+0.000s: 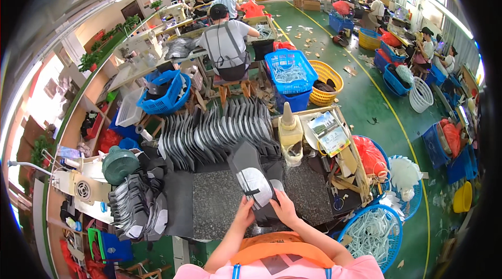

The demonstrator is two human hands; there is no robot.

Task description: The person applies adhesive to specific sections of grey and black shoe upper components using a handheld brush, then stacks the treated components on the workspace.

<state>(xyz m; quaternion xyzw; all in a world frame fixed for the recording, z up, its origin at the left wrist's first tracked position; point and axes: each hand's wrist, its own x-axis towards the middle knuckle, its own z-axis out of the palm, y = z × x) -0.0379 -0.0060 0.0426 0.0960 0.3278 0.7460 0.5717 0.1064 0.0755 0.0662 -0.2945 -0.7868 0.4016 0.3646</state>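
A speckled grey desk [214, 200] stands on a green workshop floor [361, 104]. Above the desk, fingers [281, 198] of the left hand [244, 213] and right hand [285, 210] pinch a dark, white-patched panel [241, 160]. Stacked panels [219, 133] line the desk's far side; beyond the desk sits a worker [225, 43].

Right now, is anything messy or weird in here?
Yes, pale scraps lie scattered on the green floor, beyond a yellow basket. That looks untidy because pale strips at lower right sit inside a blue basket. The dark piece in the left hand and right hand shows no clear damage.
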